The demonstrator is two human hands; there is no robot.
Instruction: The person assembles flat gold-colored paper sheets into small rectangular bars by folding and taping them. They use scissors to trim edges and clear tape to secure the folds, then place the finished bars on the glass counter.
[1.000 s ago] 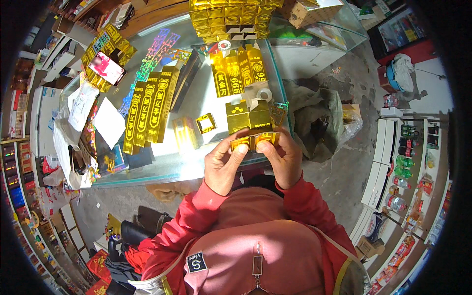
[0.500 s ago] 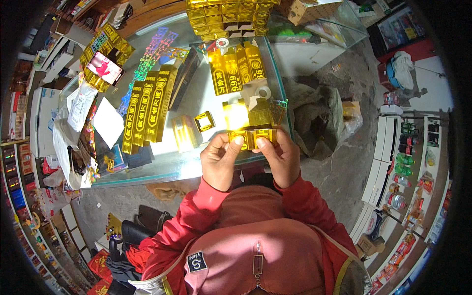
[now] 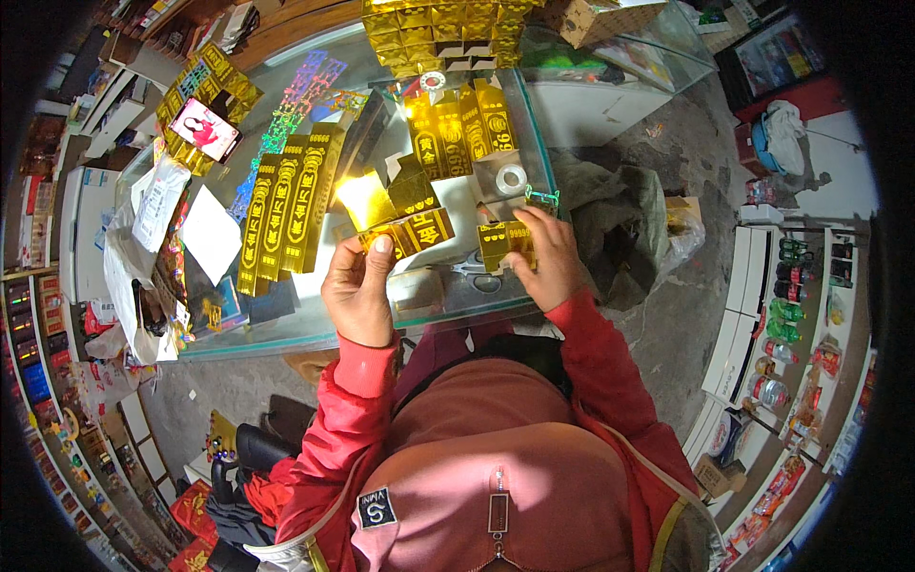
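- Gold box [image 3: 416, 233], head view: I have it pinched in my left hand [image 3: 358, 286], above the glass counter [image 3: 276, 332]. It lies rightward of that grip, long axis rising slightly to the right; left hand nearer.
- My right hand [image 3: 555, 259] touches a second gold piece [image 3: 494, 246]; whether gripped, I cannot tell.
- Material: glossy foil-like card, dark print, flat panels, flaps spread.

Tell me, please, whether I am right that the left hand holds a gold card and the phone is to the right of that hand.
Not quite: the head view shows the phone to the left of the left hand, which does hold a gold card.
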